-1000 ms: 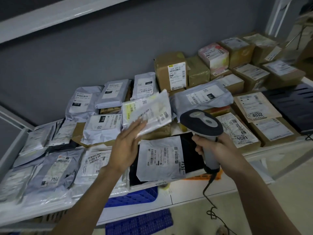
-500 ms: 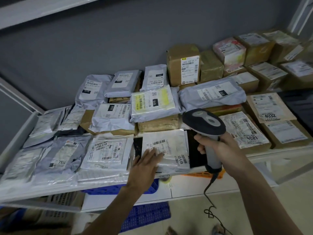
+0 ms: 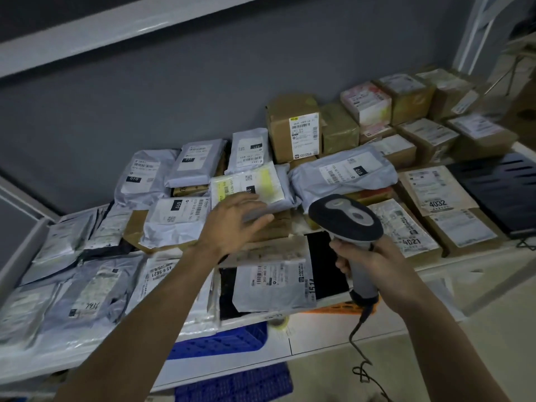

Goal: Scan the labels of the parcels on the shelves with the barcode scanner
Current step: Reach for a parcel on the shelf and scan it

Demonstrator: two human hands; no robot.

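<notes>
- The right hand (image 3: pixel 374 265) is gripping the handle of the barcode scanner (image 3: pixel 346 220), with its fingers curled round the grey grip. The dark head of the scanner is tilting forward over the parcels at the front of the shelf (image 3: pixel 443 274).
- A black cord (image 3: pixel 358 338) is hanging from the bottom of the scanner handle and is looping down toward the floor.
- The left hand (image 3: pixel 232 223) is reaching out over the middle of the shelf, with its fingers straight and slightly spread. The fingertips are lying at the edge of a grey bag with a yellow-marked label (image 3: pixel 249 188); whether they are touching it cannot be told, since the hand is blurred.
- Just below the left hand, a white bag with a black side (image 3: pixel 278 280) is lying at the front edge of the shelf, label up, beside the scanner handle.
- Grey mailing bags (image 3: pixel 145 178) are covering the left part of the shelf, and brown cardboard boxes (image 3: pixel 293 126) are standing along the back and the right.
- A blue crate (image 3: pixel 220 342) is showing under the shelf.
</notes>
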